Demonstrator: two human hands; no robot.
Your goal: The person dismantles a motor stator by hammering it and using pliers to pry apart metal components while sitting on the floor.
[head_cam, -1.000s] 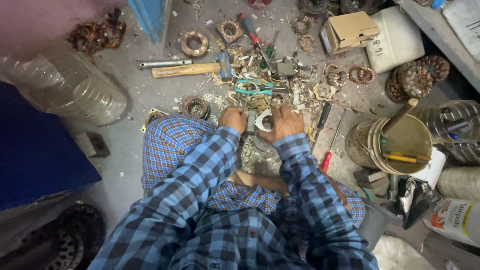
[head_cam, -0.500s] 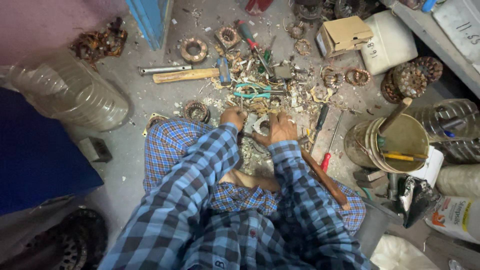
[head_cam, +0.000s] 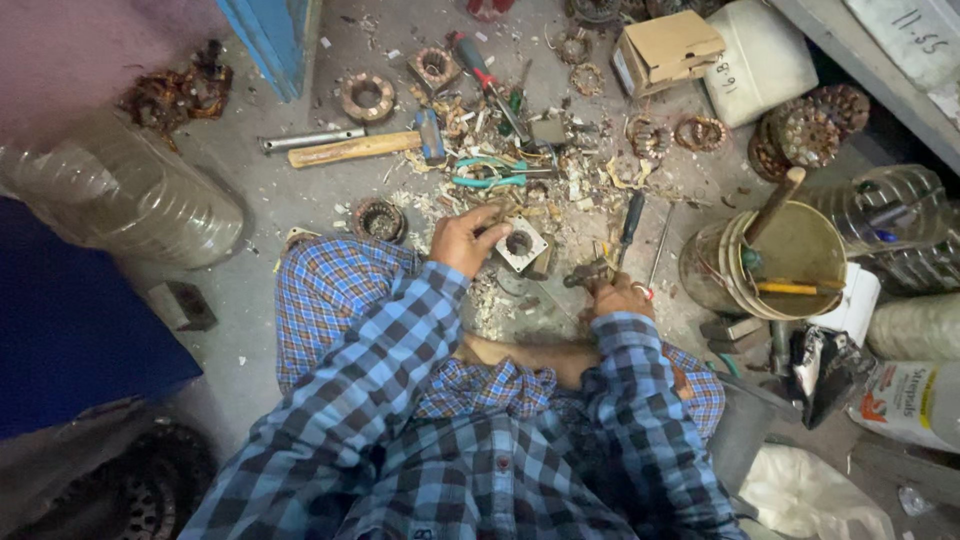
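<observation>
Blue-and-white checked shirt, long sleeves, matching plaid wrap — dark buttons

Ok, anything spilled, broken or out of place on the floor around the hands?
Yes. Pale shavings and scraps litter the grey concrete floor among loose tools. The left hand grips a square metal block with a round hole; the right hand holds a small dark tool. Nothing looks freshly broken.

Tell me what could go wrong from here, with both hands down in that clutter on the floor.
1. The left hand grips the square grey metal motor part only by its edge; it could slip or tip.
2. The right hand holds a dark metal tool near the left hand's fingers; a slip might catch them.
3. Loose paper scraps and shavings litter the concrete floor, so small pieces could get lost.
</observation>
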